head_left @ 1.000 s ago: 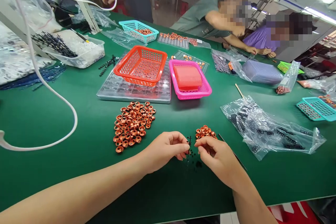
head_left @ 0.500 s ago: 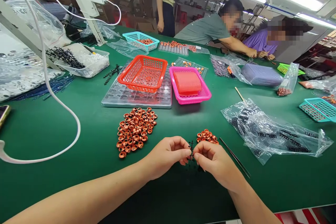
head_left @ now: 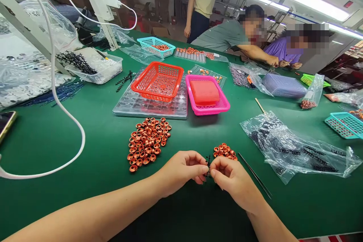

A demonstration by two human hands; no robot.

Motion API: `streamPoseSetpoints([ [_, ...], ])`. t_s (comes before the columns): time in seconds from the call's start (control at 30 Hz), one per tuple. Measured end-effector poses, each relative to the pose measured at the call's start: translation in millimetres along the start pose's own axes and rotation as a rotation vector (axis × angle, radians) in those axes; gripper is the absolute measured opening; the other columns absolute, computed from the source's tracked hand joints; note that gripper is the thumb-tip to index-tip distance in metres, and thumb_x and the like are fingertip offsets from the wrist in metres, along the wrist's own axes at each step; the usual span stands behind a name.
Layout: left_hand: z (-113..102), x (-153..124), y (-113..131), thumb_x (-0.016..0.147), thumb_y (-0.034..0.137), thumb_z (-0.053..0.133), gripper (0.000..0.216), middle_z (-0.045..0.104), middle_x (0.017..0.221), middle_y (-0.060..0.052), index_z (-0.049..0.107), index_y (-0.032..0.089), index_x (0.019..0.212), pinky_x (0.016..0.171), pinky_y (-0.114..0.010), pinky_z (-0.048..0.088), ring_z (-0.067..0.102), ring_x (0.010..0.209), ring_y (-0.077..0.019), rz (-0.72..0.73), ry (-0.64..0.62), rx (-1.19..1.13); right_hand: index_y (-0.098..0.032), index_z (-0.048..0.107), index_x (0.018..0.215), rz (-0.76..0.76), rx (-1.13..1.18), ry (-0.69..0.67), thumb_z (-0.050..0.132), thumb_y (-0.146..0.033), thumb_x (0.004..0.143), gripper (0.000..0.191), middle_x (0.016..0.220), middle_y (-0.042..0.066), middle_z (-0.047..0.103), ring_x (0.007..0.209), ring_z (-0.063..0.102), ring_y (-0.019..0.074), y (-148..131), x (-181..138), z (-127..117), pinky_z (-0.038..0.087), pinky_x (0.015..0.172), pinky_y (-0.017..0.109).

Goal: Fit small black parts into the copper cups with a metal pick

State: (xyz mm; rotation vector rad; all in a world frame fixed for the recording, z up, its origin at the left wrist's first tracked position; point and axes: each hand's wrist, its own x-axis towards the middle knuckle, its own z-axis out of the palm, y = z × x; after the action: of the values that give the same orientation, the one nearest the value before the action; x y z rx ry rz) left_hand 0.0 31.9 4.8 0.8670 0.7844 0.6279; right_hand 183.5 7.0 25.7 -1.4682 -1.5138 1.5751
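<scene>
Black and branched, a small piece (head_left: pixel 208 160) is sitting in the grip of the left hand (head_left: pixel 186 167) above the bench (head_left: pixel 99 132); beside it the right hand (head_left: pixel 233 177) is hovering, its grip unclear.

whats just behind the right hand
A small pile of copper-coloured cups shows just beyond the right hand; whether more cups lie where the hand covers the view can't be seen.

two bare hands (head_left: pixel 180 173), bare wrists (head_left: pixel 156 187) and bare, tapering forearms (head_left: pixel 99 211)
</scene>
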Motion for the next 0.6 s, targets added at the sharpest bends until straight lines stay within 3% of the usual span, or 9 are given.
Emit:
streamPoseSetpoints([
  [0.27,0,1,-1,0.065,0.031,0.078,0.029,0.067,0.063,-0.004,0.06,0.01,0.075,0.063,-0.029,0.052,0.062,0.059,-0.0141,-0.03,-0.009,-0.006,-0.017,0.054,0.074,-0.012,-0.041,0.03,0.055,-0.028,0.08,0.013,0.064,-0.003,0.047,0.058,0.04,0.0094,0,0,1,0.032,0.052,0.021],
  [0.4,2,0,1,0.062,0.03,0.078,0.03,0.066,0.061,-0.003,0.058,0.011,0.072,0.062,-0.028,0.051,0.062,0.058,-0.0137,-0.043,0.017,-0.003,-0.018,0.052,0.072,-0.056,-0.181,0.107,0.05,-0.023,0.081,0.01,0.061,-0.004,0.046,0.055,0.039,0.0095,2,0,6,0.03,0.05,0.022],
  [0.6,3,1,-2,0.063,0.028,0.074,0.025,0.061,0.054,0.001,0.056,0.012,0.068,0.055,-0.025,0.048,0.058,0.051,-0.0115,-0.047,0.09,0.061,-0.019,0.051,0.072,-0.381,-0.645,0.298,0.047,-0.016,0.081,0.01,0.066,-0.001,0.052,0.057,0.045,0.0113,11,-2,18,0.032,0.055,0.025],
])
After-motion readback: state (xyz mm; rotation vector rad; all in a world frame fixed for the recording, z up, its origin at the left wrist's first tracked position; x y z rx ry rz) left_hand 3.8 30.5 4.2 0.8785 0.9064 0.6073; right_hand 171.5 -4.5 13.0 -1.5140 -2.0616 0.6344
